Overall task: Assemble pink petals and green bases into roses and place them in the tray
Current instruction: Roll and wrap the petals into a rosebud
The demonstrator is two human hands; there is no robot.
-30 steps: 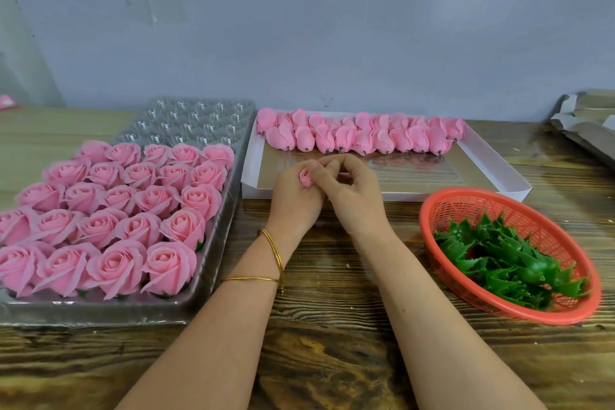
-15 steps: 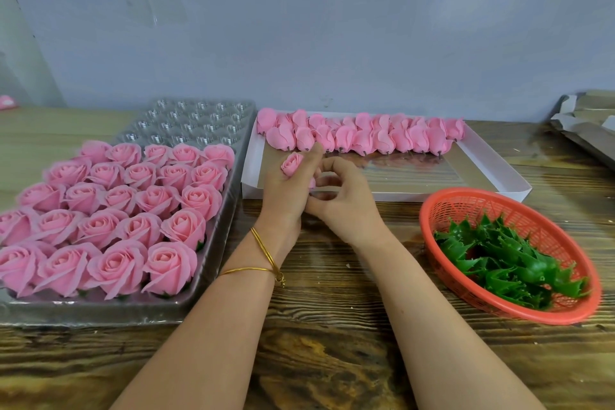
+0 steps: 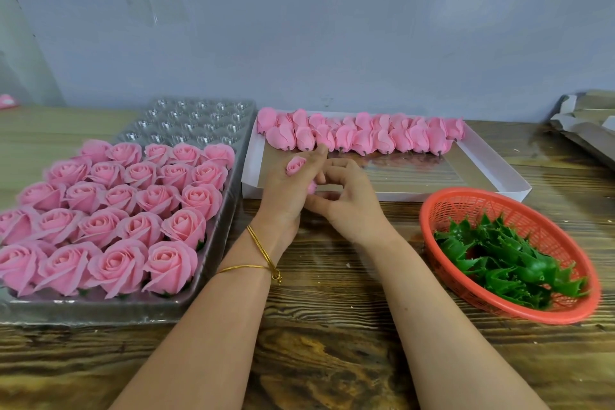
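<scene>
My left hand (image 3: 286, 196) holds a small pink rose bud (image 3: 295, 166) upright between its fingers, in front of the white box (image 3: 492, 170). My right hand (image 3: 346, 200) is right beside it, fingers curled, pinching at a pink petal piece (image 3: 312, 188) at the bud's base. A row of loose pink petal buds (image 3: 362, 136) lies along the back of the white box. Green bases (image 3: 499, 256) fill the orange basket (image 3: 442, 210) on the right. The clear plastic tray (image 3: 199, 120) on the left carries several finished pink roses (image 3: 109, 210).
The tray's back rows of cups stand bare. Folded cardboard (image 3: 585, 123) lies at the far right edge. The wooden table (image 3: 332, 343) runs up to a grey wall behind. A small pink object (image 3: 6, 101) sits at the far left.
The bud has risen out of both hands' clasp and now stands above my left fingers. My right hand has dropped slightly lower, to the bud's base.
</scene>
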